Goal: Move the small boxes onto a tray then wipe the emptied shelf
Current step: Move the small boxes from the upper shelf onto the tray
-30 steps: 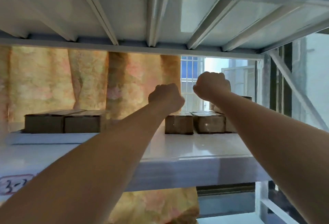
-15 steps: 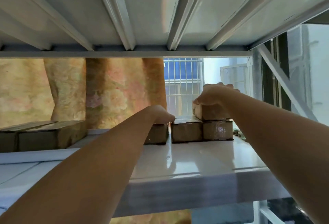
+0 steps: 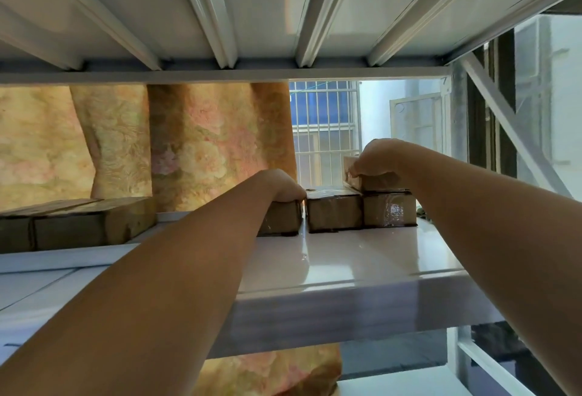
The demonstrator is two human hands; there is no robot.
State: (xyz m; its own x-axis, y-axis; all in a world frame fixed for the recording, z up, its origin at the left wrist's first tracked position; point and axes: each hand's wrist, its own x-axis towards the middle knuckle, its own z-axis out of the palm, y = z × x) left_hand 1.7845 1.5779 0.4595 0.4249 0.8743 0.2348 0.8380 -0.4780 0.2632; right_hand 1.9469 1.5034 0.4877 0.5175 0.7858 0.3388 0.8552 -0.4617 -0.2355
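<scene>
Three small brown taped boxes stand in a row at the back of the glossy white shelf (image 3: 362,257). My left hand (image 3: 280,186) grips the top of the left box (image 3: 283,219). The middle box (image 3: 333,213) and the right box (image 3: 389,209) sit beside it, touching. A fourth small box (image 3: 378,179) lies on top of the right one, tilted slightly, with my right hand (image 3: 378,159) closed over its top. My fingers are mostly hidden behind the boxes. No tray is in view.
Larger flat cardboard boxes (image 3: 75,222) lie at the shelf's left. The ribbed underside of the upper shelf (image 3: 252,17) hangs close overhead. A floral curtain (image 3: 189,143) and a barred window (image 3: 324,131) are behind. A diagonal brace (image 3: 510,131) stands right.
Both fists came down from in front of the window onto the boxes. The left hand settled on the left box, the right hand on the stacked top box. The view moved closer.
</scene>
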